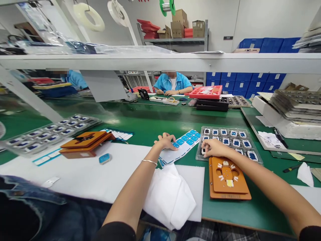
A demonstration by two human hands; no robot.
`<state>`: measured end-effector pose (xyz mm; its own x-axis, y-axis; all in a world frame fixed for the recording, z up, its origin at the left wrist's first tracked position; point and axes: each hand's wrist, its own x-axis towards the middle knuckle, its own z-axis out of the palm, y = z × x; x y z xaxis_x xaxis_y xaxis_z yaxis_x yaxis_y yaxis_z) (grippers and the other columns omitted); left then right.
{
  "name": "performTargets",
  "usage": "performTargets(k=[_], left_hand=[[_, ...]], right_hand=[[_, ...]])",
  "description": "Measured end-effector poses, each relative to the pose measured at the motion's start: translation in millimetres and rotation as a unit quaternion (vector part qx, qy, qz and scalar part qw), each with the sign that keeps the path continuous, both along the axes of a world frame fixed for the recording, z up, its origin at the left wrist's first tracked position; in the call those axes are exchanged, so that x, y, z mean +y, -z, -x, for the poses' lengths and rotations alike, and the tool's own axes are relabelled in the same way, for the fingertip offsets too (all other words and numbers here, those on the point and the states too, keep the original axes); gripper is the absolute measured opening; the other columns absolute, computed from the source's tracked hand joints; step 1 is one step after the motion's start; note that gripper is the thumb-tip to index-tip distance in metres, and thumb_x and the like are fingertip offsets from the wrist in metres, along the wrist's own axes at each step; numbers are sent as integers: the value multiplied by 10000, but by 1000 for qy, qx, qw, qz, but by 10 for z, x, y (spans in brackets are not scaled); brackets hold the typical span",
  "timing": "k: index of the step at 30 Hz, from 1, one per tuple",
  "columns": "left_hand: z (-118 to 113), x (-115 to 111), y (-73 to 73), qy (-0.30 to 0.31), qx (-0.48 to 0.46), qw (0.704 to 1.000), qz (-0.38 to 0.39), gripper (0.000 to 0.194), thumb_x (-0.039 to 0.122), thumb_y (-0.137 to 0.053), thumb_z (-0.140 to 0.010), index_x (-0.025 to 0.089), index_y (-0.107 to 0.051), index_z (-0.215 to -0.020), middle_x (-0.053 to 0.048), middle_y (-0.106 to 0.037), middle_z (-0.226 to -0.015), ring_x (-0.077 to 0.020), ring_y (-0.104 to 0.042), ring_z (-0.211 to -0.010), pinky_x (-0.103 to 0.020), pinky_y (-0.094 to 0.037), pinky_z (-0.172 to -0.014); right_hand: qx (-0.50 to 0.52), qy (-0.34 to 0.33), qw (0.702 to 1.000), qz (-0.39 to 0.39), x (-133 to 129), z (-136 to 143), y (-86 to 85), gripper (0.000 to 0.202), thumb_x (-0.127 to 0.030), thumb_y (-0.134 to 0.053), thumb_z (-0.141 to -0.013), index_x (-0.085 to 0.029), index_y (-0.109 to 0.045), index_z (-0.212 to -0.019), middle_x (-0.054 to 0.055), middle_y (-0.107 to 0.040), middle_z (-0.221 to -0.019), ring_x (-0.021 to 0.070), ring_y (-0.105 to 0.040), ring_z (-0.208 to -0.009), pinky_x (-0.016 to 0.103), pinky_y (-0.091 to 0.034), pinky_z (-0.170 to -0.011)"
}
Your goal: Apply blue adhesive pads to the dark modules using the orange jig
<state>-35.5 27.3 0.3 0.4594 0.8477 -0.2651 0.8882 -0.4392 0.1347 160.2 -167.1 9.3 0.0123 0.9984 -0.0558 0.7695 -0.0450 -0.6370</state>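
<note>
My left hand point(165, 142) is on a white sheet of blue stickers point(187, 138), its fingers bent and the thumb and fingertips closed at the sheet's left end. My right hand point(214, 148) reaches into a clear plastic tray point(256, 154) that holds rows of small white-framed parts with blue faces. Its fingertips close around a white-framed part point(203, 150) in the left column, largely hidden by the hand. Under my right wrist lies an orange fixture point(240, 187) with a shaped recess. A crumpled white cloth point(170, 197) rests below my left wrist.
To the left stand another orange fixture point(82, 144), a loose blue-faced part point(104, 158) and a second filled tray point(54, 132). Someone beside me sits in jeans point(50, 211). A person in blue point(173, 83) works opposite. A white shelf beam point(160, 63) crosses above the bench.
</note>
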Motion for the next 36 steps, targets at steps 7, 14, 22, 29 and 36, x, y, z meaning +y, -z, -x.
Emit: performTargets(k=[7,14,22,29,36], left_hand=[[34,-366,3,36,-42,993,-105,205,270,-705,-756,227,-591,-921,-122,-536,-1305,-367,-428,-1247,-495,-363,-931],[-61,-1059,-138,179,-172,949,-195,273,104,-398,-923,176,-540,-1145,-122,-696,-1050,-254,-626,-1017,-419,-369,-923],[-294,-1869,-72,546,-404,722,-131,176,152,-486,-958,200,-652,-992,-16,-740,-924,-172,-591,-878,-374,-312,-868],[-270,-1782,40,583,-389,707,-100,242,375,-532,-978,205,-652,-1100,-17,-753,-982,-212,-568,-968,-419,-271,-934],[-225,-1728,102,589,-356,718,-109,331,457,-493,-968,254,-648,-1178,-55,-690,-1153,-248,-502,-1032,-422,-289,-891]], right_hand=[[108,39,987,-110,-541,-191,-138,355,-329,-658,-832,-217,-592,-1162,-6,-586,-822,139,-556,-685,272,-452,-638],[247,71,959,-116,-1295,-374,50,327,-496,-738,-782,-191,-686,-889,32,-643,-778,146,-604,-645,274,-497,-561],[56,3,970,-237,-1524,-322,130,198,-380,-682,-882,-188,-731,-878,34,-712,-743,115,-588,-591,228,-455,-545],[87,-34,973,-210,-1542,-359,163,206,-390,-696,-872,-187,-723,-898,-52,-529,-546,73,-421,-448,215,-347,-447],[55,-60,964,-252,-1518,-425,125,149,-302,-669,-879,-215,-677,-999,100,-590,-1181,216,-566,-1068,415,-474,-897]])
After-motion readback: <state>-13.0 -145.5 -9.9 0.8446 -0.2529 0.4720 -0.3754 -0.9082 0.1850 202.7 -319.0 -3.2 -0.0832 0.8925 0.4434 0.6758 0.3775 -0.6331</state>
